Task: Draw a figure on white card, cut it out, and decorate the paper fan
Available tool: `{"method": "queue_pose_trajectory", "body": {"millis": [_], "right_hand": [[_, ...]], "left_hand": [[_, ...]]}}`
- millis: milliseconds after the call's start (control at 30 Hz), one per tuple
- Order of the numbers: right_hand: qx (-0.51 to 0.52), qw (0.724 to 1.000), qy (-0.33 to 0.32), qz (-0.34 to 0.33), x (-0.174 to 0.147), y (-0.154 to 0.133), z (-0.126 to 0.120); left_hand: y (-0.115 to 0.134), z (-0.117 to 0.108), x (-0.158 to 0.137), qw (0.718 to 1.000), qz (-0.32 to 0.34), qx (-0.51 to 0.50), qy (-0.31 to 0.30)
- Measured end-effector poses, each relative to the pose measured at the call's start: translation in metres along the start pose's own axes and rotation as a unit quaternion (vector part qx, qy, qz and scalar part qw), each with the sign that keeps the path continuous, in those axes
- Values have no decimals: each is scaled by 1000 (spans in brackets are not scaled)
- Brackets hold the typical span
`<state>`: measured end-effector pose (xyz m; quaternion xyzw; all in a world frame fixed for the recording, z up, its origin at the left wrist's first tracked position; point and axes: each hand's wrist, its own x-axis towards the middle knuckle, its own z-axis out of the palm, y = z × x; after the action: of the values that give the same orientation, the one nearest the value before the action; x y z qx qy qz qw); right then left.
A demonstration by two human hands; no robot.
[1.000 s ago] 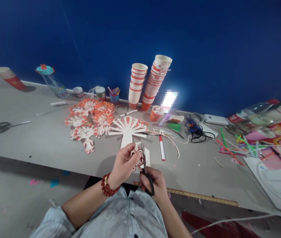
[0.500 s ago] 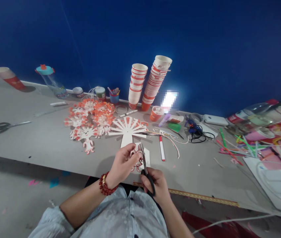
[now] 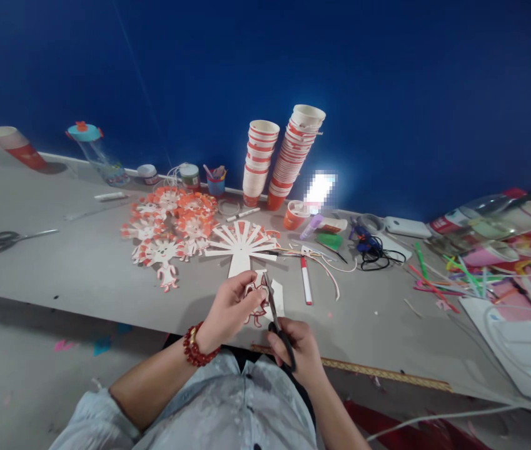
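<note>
My left hand (image 3: 233, 307) pinches a small white paper cutout (image 3: 256, 320) with a figure drawn on it in dark red outline. In my right hand (image 3: 299, 350) is a pair of black-handled scissors (image 3: 272, 306), fingers wrapped round the handles. The blades point away from me and lie along the right edge of the paper. Just beyond my hands, a cut paper cup (image 3: 241, 249) lies fanned out in white strips. A white paper scrap (image 3: 278, 295) shows behind the blades.
Several finished paper figures (image 3: 166, 253) with orange-tipped fringes lie left of centre. Two tall stacks of paper cups (image 3: 261, 159) stand by the blue wall. A red marker (image 3: 306, 281) lies to the right, other scissors (image 3: 7, 240) far left, and a craft pile (image 3: 495, 275) far right.
The paper and my left hand have shifted very slightly, and the scissors' handles have moved a little to the right. The things on the table stay where they were.
</note>
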<state>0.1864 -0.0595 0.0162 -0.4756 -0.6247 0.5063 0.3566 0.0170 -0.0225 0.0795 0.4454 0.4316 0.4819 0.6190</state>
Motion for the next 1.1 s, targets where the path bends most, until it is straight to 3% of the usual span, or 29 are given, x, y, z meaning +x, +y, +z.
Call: {"method": "queue_pose_trajectory", "body": {"millis": [267,767,1100], "right_hand": [[2,1000,-6,-6,-2,4,-2],[-46,999,-28,-1,2,-20,-15],[-100,993,-35,-51,5,-17,-24]], "left_hand": [[-3,-6,2,999,31,27,-28],[4,-14,4,995,25,62,-74],[13,-15,7,993,-6,55,-103]]}}
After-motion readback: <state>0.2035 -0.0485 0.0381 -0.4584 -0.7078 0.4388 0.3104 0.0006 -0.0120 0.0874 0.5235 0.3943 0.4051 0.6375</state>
